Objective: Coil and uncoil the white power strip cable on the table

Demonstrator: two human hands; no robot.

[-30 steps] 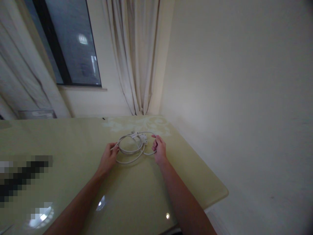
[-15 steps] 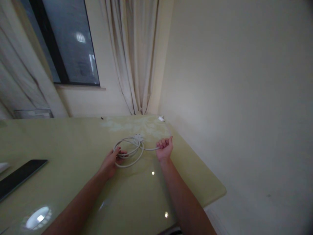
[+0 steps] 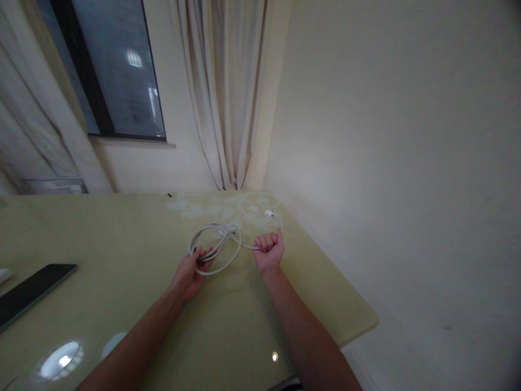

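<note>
A white cable [image 3: 220, 269] hangs in loose loops over the table, gripped at its lower left by my left hand [image 3: 195, 270], thumb on top and fingers beneath. My right hand [image 3: 269, 251] is closed in a fist around the cable's straight run, to the right of the coil. Beyond that fist, a thin end of the cable leads up to a small white plug [image 3: 269, 214] over the far part of the table. A white block-like piece [image 3: 231, 228] shows at the back of the loops; its exact kind is unclear.
The pale green glossy table [image 3: 134, 239] has a rounded right corner near the wall [image 3: 391, 163]. A dark flat panel [image 3: 35, 293] lies on the left, with a white object [image 3: 5, 275] beside it. A tiny black item [image 3: 170, 195] sits at the far edge, before the curtain [image 3: 228, 98].
My right hand has shifted slightly left, closer to the coil. The small white plug has come nearer to me, and the loops have turned a little in my left hand.
</note>
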